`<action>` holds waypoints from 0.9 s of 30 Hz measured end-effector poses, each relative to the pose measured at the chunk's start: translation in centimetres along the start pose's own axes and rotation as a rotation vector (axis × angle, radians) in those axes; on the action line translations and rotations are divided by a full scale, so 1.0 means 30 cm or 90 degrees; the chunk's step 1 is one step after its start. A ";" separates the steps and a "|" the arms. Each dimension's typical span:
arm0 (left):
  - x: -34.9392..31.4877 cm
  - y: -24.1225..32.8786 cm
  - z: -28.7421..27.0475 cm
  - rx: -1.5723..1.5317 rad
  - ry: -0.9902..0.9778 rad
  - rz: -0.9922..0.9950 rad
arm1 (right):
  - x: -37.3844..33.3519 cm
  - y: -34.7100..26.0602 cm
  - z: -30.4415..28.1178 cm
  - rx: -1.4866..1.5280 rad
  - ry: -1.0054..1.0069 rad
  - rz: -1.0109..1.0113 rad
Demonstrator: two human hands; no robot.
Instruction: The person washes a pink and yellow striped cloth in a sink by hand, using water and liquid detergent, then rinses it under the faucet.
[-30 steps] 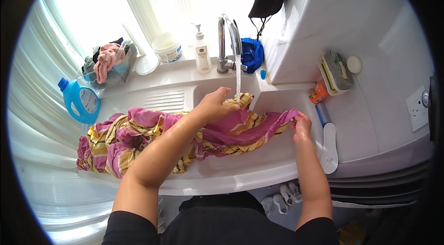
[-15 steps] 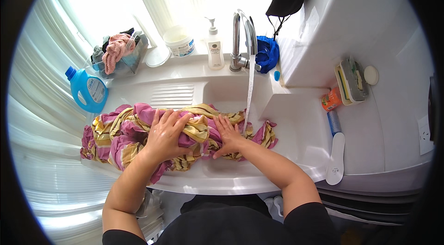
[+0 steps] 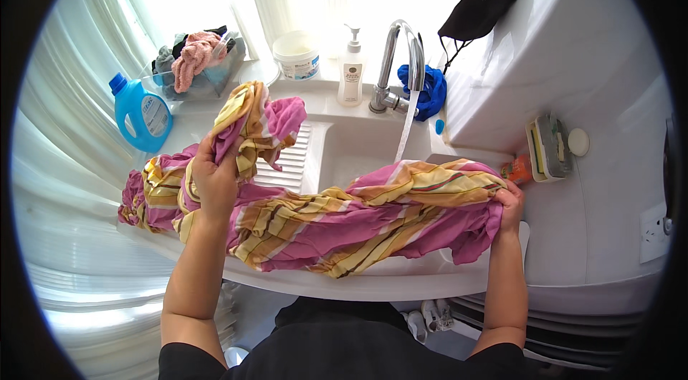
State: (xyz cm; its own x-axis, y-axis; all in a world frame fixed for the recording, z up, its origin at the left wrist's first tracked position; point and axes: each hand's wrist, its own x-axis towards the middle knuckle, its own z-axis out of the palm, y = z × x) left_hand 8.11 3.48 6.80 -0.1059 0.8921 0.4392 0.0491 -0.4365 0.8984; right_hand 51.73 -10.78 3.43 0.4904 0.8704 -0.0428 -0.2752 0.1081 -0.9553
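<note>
On the left, part of the pink and yellow cloth [image 3: 315, 233] lies in a heap, not spread out yet. The left hand [image 3: 216, 173] is curled around a lifted bunch. The middle is already stretched over the sink [image 3: 373, 289]. Water [image 3: 408, 125] runs on the far side. The right hand [image 3: 508, 205] grips the right end.

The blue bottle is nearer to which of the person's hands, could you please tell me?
Left: the left hand grips the striped cloth, right of the blue bottle and nearer the body; the right hand grips it much farther off to the right.
</note>
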 end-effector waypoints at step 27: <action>-0.260 -0.028 0.027 0.466 -0.516 0.326 | -0.035 0.670 0.357 -0.519 -0.271 -0.165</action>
State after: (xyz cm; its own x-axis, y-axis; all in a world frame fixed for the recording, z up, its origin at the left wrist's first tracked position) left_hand 9.71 -3.01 2.62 0.7319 0.5635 0.3830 0.4827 -0.8256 0.2922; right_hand 36.83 -4.40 -12.59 0.0686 0.9855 0.1550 0.5394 0.0941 -0.8368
